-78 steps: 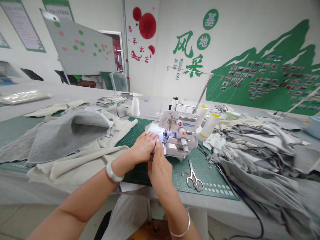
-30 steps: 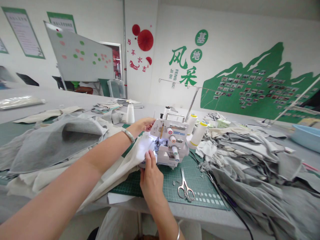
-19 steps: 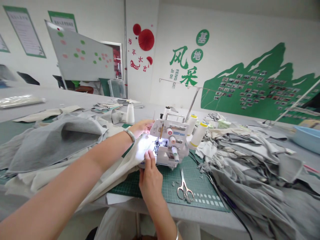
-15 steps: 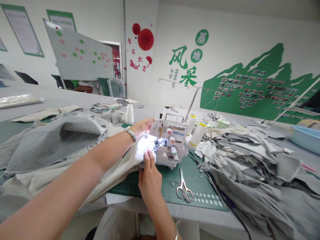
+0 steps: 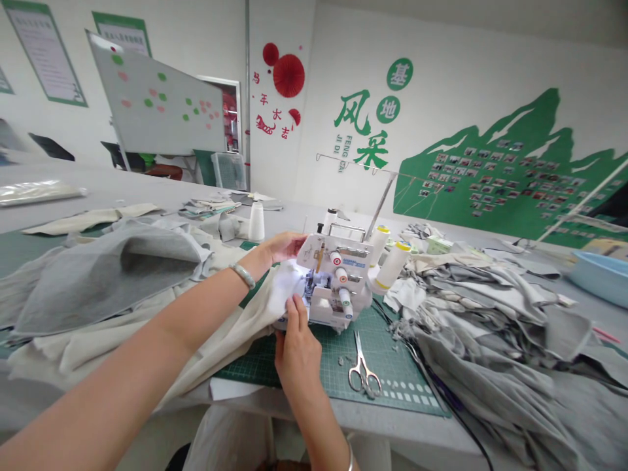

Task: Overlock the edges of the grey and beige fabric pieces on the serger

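A white overlock sewing machine (image 5: 338,271) stands on the green cutting mat (image 5: 318,356), its lamp lighting the needle area. Cream fabric (image 5: 282,288) lies over its bed at the left and trails down toward the table edge. My left hand (image 5: 287,246) reaches behind the machine's head, its fingertips hidden there. At the front of the bed, my right hand (image 5: 297,340) holds the fabric near the presser foot, two fingers stretched on top and the thumb lower at the edge. Silver scissors (image 5: 362,366) rest on the mat, right of that hand.
Grey and cream cloth pieces (image 5: 495,333) are heaped on the right, with more grey cloth (image 5: 112,275) on the left. Yellow-topped thread cones (image 5: 392,267) stand behind the machine; a white cone (image 5: 256,222) is farther left. A blue basin (image 5: 601,278) sits far right.
The view has shifted slightly, so the scene sits a little farther right. Both hands keep nearly the same places at the machine; the left wrist appears slightly lower.
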The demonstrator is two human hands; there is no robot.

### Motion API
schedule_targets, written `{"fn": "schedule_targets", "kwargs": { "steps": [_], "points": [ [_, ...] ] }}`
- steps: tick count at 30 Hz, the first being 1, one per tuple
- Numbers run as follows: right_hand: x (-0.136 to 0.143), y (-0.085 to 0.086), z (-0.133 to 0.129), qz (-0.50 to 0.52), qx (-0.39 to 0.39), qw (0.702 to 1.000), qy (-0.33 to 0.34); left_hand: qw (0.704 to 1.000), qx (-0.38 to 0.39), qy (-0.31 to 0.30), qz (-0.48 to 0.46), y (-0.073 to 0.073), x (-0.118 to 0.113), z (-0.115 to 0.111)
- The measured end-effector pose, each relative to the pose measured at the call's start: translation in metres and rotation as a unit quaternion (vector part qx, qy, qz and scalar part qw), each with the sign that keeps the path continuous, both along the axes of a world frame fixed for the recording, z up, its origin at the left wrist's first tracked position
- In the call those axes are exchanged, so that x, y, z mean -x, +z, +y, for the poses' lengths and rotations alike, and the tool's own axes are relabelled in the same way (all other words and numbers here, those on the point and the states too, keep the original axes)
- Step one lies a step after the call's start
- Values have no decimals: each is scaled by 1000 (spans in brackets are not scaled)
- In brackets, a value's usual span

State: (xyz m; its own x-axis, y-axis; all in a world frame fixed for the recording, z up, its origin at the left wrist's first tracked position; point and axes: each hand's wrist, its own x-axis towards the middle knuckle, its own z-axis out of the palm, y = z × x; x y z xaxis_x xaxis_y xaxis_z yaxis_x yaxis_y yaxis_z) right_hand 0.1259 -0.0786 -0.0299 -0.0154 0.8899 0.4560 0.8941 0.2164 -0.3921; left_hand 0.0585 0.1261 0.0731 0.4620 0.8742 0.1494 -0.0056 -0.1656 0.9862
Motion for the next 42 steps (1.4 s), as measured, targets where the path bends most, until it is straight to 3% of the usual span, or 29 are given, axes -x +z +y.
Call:
{"fn": "schedule_targets", "kwargs": {
  "steps": [3,6,9,11,15,19,23,29,33,35,38,40,42],
  "points": [
    [0,-2,0,-1,0,1000,1,997,-40,63,-3,-8,22,-23],
    [0,-5,1,5,-3,1000,7,982,-143,118,29,-22,44,-57],
    [-1,-8,3,19,-23,1000,10,903,-375,14,209,-40,61,-89],
    [-1,-9,3,24,-40,999,7,852,-436,-47,287,-53,70,-102],
    [-2,-10,1,18,-45,999,-7,845,-435,-9,311,-66,80,-109],
    [-5,-8,-1,18,-45,999,-9,811,-454,20,369,-59,76,-117],
    [-10,-9,-1,30,-59,998,-3,780,-491,14,388,-52,63,-126],
    [-20,-9,-5,59,-52,996,31,778,-503,-25,374,-55,58,-123],
    [-25,-10,-13,139,-37,987,70,766,-506,-22,396,-54,62,-123],
    [-24,-15,-20,215,-72,972,56,768,-500,-20,400,-53,64,-122],
    [-13,-27,-31,357,-116,927,-12,779,-493,-40,386,-52,64,-119],
    [1,-35,-38,457,-45,888,-2,783,-489,-53,380,-52,64,-117],
    [19,-39,-42,539,68,836,70,786,-486,-54,379,-51,63,-117]
  ]
}}
